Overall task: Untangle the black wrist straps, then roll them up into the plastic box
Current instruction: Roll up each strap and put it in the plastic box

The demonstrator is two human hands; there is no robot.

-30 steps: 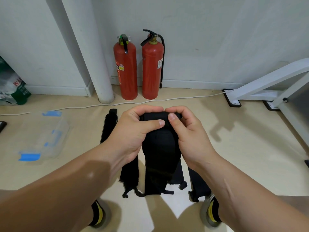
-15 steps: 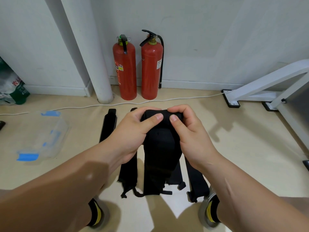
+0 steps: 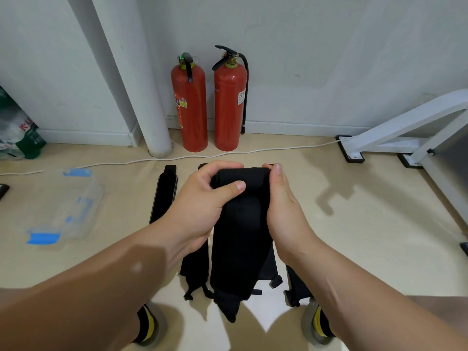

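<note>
A wide black wrist strap [image 3: 238, 239] hangs in front of me, its top end rolled over. My left hand [image 3: 202, 203] grips the roll from the left, thumb across its front and fingers curled over the top. My right hand [image 3: 283, 206] holds the roll's right end, thumb up beside it. The strap's loose tail dangles down to a point near my feet. More black straps [image 3: 164, 193] lie flat on the floor under my hands. The clear plastic box [image 3: 73, 201] with blue clips sits on the floor at the left.
Two red fire extinguishers [image 3: 210, 107] stand against the wall beside a white pipe [image 3: 141, 97]. A white cable [image 3: 228, 154] runs across the floor. A white metal frame [image 3: 410, 130] stands at the right. A green-and-white bag [image 3: 17, 133] lies far left. My shoes [image 3: 316, 323] are below.
The rolled top of the strap has grown thicker. My right thumb has moved from the front of the roll to its right end, and the tail hangs lower and more pointed.
</note>
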